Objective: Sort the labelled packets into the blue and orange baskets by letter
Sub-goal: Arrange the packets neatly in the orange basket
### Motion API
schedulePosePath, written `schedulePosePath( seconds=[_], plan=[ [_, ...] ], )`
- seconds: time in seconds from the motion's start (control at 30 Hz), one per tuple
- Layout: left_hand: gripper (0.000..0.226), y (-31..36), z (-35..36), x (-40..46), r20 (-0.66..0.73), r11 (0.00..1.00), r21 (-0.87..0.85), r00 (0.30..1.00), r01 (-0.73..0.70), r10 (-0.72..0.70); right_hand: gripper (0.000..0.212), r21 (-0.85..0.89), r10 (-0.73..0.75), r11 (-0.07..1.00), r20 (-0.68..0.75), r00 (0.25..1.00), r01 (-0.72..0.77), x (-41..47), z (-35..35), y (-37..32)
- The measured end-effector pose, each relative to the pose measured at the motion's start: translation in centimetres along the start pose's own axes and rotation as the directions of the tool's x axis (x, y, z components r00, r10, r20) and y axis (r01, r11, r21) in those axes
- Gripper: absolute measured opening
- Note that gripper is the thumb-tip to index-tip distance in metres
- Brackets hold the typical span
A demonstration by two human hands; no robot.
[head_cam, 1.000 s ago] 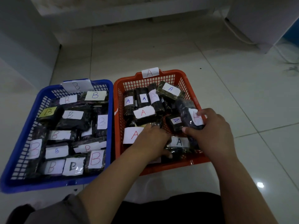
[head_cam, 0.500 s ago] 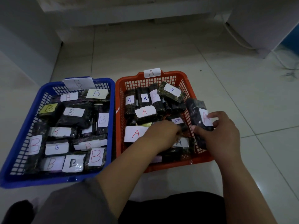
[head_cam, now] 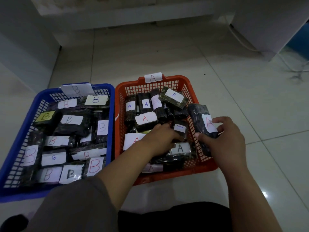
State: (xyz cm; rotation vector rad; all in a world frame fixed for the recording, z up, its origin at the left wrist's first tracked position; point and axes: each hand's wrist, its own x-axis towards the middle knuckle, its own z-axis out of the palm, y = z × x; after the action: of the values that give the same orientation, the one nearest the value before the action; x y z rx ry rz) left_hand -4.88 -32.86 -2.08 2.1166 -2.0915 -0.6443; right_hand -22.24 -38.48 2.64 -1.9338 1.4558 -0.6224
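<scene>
my right hand (head_cam: 224, 141) pinched an a packet (head_cam: 200, 126) over the orange basket (head_cam: 192, 84) rim; it could slip outside.

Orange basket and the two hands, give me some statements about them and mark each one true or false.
1. The right hand holds a packet with a red A. True.
2. That packet lies flat on the bottom of the blue basket. False: it is at the right wall of the orange basket.
3. The left hand is inside the orange basket. True.
4. The orange basket's tag reads B. False: it reads A.
</scene>
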Motion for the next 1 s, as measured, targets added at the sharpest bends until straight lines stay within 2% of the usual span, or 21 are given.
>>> schedulePosePath(
  seconds=[0.07,0.13,0.27,0.37,0.47,0.53,0.57,0.63,0.7,0.77,0.9,1.0],
  plan=[
    [0.035,0.2,-0.4,-0.1,-0.078,0.998,-0.062,0.997,0.004,-0.008,0.055,0.015,0.005,1.000,0.005,1.000,-0.005,-0.1,0.0,-0.2],
    [0.035,0.9,-0.3,0.4,-0.165,1.000,-0.024,0.986,0.021,-0.025,0.053,0.028,0.015,0.999,0.010,1.000,-0.015,-0.2,0.0,-0.3],
    [0.057,2.0,0.4,2.2,-0.094,0.980,0.056,0.978,0.190,-0.185,0.051,0.024,0.008,1.000,0.019,1.000,-0.009,-0.4,0.1,-0.3],
    [0.060,2.1,0.6,3.0,-0.099,0.965,0.143,0.973,0.221,-0.208,0.051,0.019,0.013,1.000,0.022,1.000,-0.014,-0.3,0.3,-0.2],
    [0.071,1.9,0.2,3.2,-0.125,0.931,0.203,0.951,0.304,-0.284,0.052,0.025,0.017,1.000,0.022,1.000,-0.017,-0.3,0.3,-0.3],
    [0.064,1.9,-0.4,3.0,-0.153,0.918,0.207,0.938,0.339,-0.312,0.053,0.033,0.018,0.999,0.026,0.999,-0.019,-0.3,0.3,-0.3],
    [0.056,1.8,-0.7,2.9,-0.177,0.924,0.193,0.938,0.331,-0.299,0.053,0.041,0.019,0.999,0.028,0.999,-0.020,-0.3,0.3,-0.3],
    [0.048,1.5,-1.3,2.4,-0.210,0.956,0.204,0.963,0.211,-0.168,0.054,0.054,0.024,0.998,0.034,0.999,-0.026,-0.3,0.2,-0.2],
    [0.049,0.7,-1.9,2.2,-0.148,0.963,0.268,0.989,0.039,0.001,0.053,0.064,0.031,0.997,0.040,0.999,-0.033,-0.2,0.2,-0.2],
    [0.049,-0.1,-2.5,2.5,-0.063,0.937,0.346,0.995,-0.047,0.073,0.053,0.067,0.029,0.997,0.045,0.999,-0.032,-0.1,0.2,-0.2],
    [0.043,-0.2,-2.3,2.9,-0.053,0.897,0.434,0.992,-0.079,0.113,0.052,0.063,0.029,0.998,0.050,0.998,-0.032,-0.2,0.1,-0.2],
    [0.052,-0.2,-2.0,3.1,-0.090,0.893,0.450,0.994,-0.015,0.062,0.053,0.052,0.030,0.998,0.047,0.998,-0.032,-0.1,0.1,-0.2]
  ],
)
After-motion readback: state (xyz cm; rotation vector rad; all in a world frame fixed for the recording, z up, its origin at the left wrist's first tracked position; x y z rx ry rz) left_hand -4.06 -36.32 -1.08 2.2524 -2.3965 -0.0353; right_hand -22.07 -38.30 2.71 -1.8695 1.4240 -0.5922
